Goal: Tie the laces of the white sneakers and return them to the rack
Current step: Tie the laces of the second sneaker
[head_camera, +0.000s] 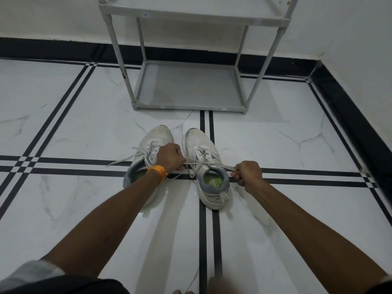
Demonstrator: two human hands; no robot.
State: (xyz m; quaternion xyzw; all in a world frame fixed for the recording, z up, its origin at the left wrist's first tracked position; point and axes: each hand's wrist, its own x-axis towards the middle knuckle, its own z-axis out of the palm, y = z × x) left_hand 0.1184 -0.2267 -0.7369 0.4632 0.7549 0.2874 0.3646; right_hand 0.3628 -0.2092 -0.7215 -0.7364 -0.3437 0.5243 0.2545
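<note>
Two white sneakers stand side by side on the tiled floor, toes pointing away from me. The right sneaker (209,166) has its laces (210,162) pulled taut sideways across its opening. My left hand (170,157) grips one lace end at the shoe's left side, and my right hand (248,171) grips the other end at its right side. The left sneaker (152,143) lies partly under my left wrist, its laces (125,159) loose and trailing onto the floor to the left. A grey shoe rack (188,106) stands just beyond the shoes, against the wall.
The rack's bottom shelf (191,85) holds nothing; an upper shelf (191,15) is seen at the frame top. The white marble floor (84,124) has black stripe lines. A black skirting and wall corner (339,92) close off the right side. My toes (182,291) show at the bottom edge.
</note>
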